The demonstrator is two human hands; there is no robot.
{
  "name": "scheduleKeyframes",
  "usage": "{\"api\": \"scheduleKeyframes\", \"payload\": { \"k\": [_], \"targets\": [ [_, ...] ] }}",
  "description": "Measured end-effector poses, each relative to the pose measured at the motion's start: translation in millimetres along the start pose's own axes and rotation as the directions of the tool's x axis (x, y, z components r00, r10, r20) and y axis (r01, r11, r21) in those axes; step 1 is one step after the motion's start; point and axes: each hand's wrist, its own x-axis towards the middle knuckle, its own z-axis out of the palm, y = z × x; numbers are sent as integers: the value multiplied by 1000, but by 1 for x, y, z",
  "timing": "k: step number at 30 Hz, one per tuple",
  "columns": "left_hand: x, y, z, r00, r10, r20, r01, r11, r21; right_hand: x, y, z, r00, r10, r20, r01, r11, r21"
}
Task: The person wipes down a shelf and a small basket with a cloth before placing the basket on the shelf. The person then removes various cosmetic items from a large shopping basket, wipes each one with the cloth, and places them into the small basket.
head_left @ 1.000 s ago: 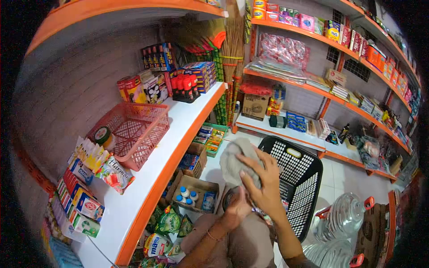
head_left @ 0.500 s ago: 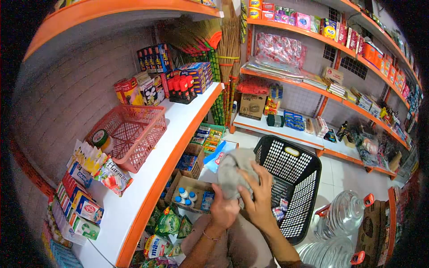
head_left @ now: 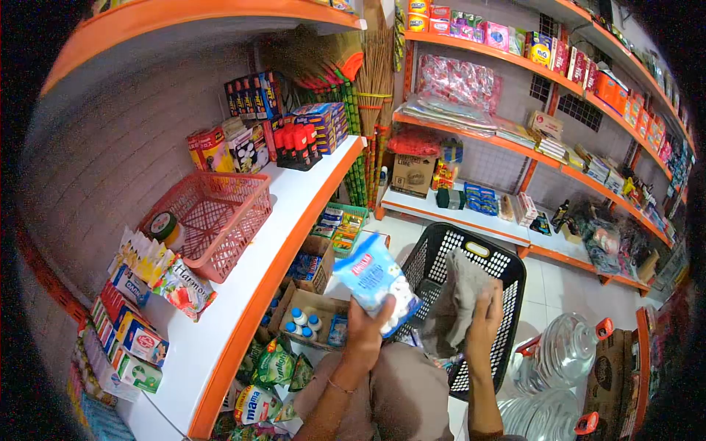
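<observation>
My left hand (head_left: pixel 367 328) is closed on the lower edge of a blue-and-white plastic packet (head_left: pixel 373 278), held up tilted above my lap. My right hand (head_left: pixel 483 316) grips a grey cloth (head_left: pixel 457 298) that hangs down over the black basket (head_left: pixel 423 253). Some small packages in the basket are partly hidden by the cloth. Just left of the packet, a cardboard box (head_left: pixel 282 321) holds several white bottles with blue caps (head_left: pixel 299 316).
A white shelf (head_left: pixel 187 360) with an orange edge runs along my left, carrying a pink basket (head_left: pixel 239 242) and boxed goods. Large clear water jugs (head_left: pixel 562 353) stand at right. Green pouches (head_left: pixel 276 365) sit below the shelf. Stocked shelves (head_left: pixel 471 132) line the back.
The cloth was in both hands over the packet. My right hand has carried it right, over the basket, while my left hand now holds the packet in full view.
</observation>
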Motion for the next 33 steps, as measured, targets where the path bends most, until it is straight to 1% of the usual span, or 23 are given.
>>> {"api": "scheduleKeyframes", "payload": {
  "k": [1,2,3,4,5,6,7,8,10,12,13,15,17,18,21,22,24,26,27,29,30,33],
  "targets": [
    [-2,2,3,1000,8,-27,-2,981,194,2,-8,4,996,-86,30,88,995,-38],
    [1,-2,0,1000,7,4,-8,954,299,3,-15,6,984,-169,61,174,982,-75],
    [0,-4,3,999,31,38,-39,973,228,5,-19,10,964,-249,93,259,960,-108],
    [-2,-7,8,996,58,71,-68,986,154,10,-23,14,929,-312,199,347,921,-174],
    [-3,-9,10,991,86,101,-94,992,78,11,-32,22,888,-364,280,419,892,-169],
    [-4,-11,4,969,171,179,-209,953,219,10,-34,26,833,-404,378,498,845,-194],
    [-7,-12,1,959,193,206,-243,936,255,10,-36,29,767,-432,474,574,792,-208],
    [-9,-14,-2,949,213,234,-278,916,291,8,-37,33,772,-432,466,575,787,-223],
    [-10,-13,-5,945,201,256,-280,905,322,6,-39,37,781,-430,452,575,779,-252],
    [-9,-7,-3,960,141,241,-214,926,311,13,-42,39,817,-418,397,546,782,-302],
    [-9,-1,1,974,85,211,-152,933,325,17,-43,39,834,-411,369,530,783,-326],
    [-12,13,12,988,-24,150,-30,938,346,26,-32,39,857,-420,300,504,803,-318],
    [-12,14,12,986,-7,166,-45,952,303,32,-32,42,891,-399,218,450,841,-299],
    [-12,14,12,985,1,174,-51,958,282,30,-33,40,907,-354,230,411,863,-293],
    [-10,4,3,965,116,236,-168,962,217,14,-37,36,809,-431,399,556,781,-284],
    [-10,-5,-1,963,152,223,-203,952,227,11,-34,38,758,-492,428,614,759,-215],
    [-11,-13,-3,955,223,198,-269,931,247,10,-36,41,758,-488,433,615,756,-224],
    [-10,-3,2,964,127,232,-192,940,283,15,-32,40,767,-495,408,617,744,-257],
    [-10,4,5,966,79,248,-155,941,302,19,-29,42,810,-476,342,569,778,-267],
    [-12,3,9,983,10,184,-54,970,236,27,-24,46,880,-428,207,472,838,-275],
    [-12,2,11,987,-25,156,-6,980,198,29,-23,46,883,-423,204,466,844,-266],
    [-9,-3,6,985,1,172,-3,1000,9,20,-17,51,905,-400,143,424,872,-243]
  ]
}}
